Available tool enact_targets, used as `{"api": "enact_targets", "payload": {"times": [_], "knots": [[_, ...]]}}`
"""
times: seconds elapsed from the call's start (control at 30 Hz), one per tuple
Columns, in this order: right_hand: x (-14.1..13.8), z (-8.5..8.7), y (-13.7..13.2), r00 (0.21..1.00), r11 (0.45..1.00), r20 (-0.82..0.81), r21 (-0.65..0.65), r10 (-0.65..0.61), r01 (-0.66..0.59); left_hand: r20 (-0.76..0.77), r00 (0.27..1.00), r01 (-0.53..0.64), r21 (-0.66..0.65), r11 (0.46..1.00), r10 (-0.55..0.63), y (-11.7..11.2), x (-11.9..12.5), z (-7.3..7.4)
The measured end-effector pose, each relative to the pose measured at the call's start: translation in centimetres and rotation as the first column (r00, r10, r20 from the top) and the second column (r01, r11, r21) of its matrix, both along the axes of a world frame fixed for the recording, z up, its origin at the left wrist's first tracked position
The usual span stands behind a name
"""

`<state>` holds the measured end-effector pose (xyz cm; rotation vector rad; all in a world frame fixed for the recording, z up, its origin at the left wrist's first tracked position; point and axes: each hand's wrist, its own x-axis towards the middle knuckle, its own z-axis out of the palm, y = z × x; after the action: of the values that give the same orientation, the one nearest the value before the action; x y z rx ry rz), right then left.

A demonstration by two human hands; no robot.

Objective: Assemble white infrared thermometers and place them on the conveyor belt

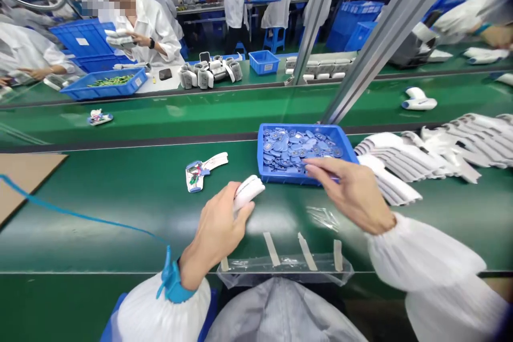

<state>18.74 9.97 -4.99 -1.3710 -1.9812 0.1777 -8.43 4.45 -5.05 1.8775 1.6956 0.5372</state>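
My left hand (218, 224), with a blue wrist strap, is closed around a white plastic housing (249, 192) above the green work surface. Over the right part of a blue tray (262, 163), my right hand (356, 192) has thumb and index fingertips brought close together in a pinch. Whether a piece sits between them is too small to make out. Small flat blue plastic parts (280, 141) fill the tray in a loose heap. Left of the tray lies an opened white device half (195, 176) with a circuit board and wires showing.
White housings (393, 157) lie in rows right of the tray. Tape strips (306, 252) and a clear plastic bag (240, 278) line the front edge. Cardboard (24, 171) lies left. A slanted metal post (372, 48) rises behind the tray. Co-workers sit across the green conveyor (180, 115).
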Motion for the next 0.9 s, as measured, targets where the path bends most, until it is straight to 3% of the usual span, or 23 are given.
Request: {"api": "enact_targets", "payload": {"times": [0.1,0.2,0.3,0.47,0.6,0.8,0.87,0.9], "knots": [[-3.9,0.0,-3.3,0.981,0.998,-0.185,0.005,0.061,-0.061,0.072,0.996,0.058,-0.072,0.996,-0.053,-0.2,1.1,0.2],[-6.0,-0.7,-4.8,0.940,0.992,-0.331,-0.053,0.089,-0.112,0.103,0.990,0.105,-0.123,0.987,-0.093,-0.4,2.2,0.0],[-6.0,-1.2,-5.0,0.915,0.982,-0.388,-0.099,0.109,-0.159,0.114,0.982,0.163,-0.137,0.977,-0.147,-0.5,2.3,-0.2],[-4.7,-0.6,-4.9,0.934,0.972,-0.309,-0.087,0.180,-0.216,0.116,0.964,0.255,-0.155,0.955,-0.239,-0.5,2.0,0.3],[-4.9,-0.1,-5.2,0.942,0.952,-0.258,-0.159,0.214,-0.260,0.154,0.951,0.278,-0.056,0.959,-0.266,-0.9,2.5,0.2],[-4.8,-0.9,-6.7,0.964,0.981,-0.212,-0.077,0.160,-0.180,-0.099,0.964,0.262,0.161,0.952,-0.248,-1.6,3.9,-0.7],[-4.0,-0.9,-7.4,0.974,0.977,-0.186,-0.140,0.133,-0.160,-0.040,0.973,0.232,0.235,0.944,-0.229,-2.0,4.4,-1.2],[-3.5,-0.9,-7.8,0.976,0.971,-0.175,-0.178,0.128,-0.159,0.010,0.987,0.153,0.268,0.951,-0.162,-2.3,4.6,-1.6]]}}
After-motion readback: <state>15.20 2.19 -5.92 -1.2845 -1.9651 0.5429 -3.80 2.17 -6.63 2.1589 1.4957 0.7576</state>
